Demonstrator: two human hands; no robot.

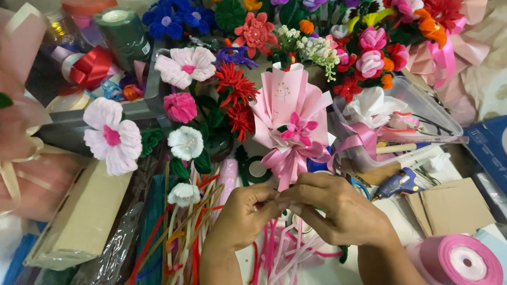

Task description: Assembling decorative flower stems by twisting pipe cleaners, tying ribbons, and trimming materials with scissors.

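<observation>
A small pink paper-wrapped bouquet (291,113) stands upright in the middle, holding a pink pipe-cleaner flower and tied with a pink ribbon bow (289,161). My left hand (240,216) and my right hand (340,208) meet just below the bow, fingertips pinched together at the bouquet's base. What the fingers pinch is hidden; it seems to be the bouquet's stem or ribbon end. Loose pink pipe cleaners (285,253) lie under both hands.
Pipe-cleaner flowers (185,66) crowd the back and left. A clear plastic box (417,108) and blue glue gun (396,184) sit right. Cardboard pieces (457,206), a pink ribbon roll (462,261), a cardboard box (84,216) and bundled pipe cleaners (185,232) surround.
</observation>
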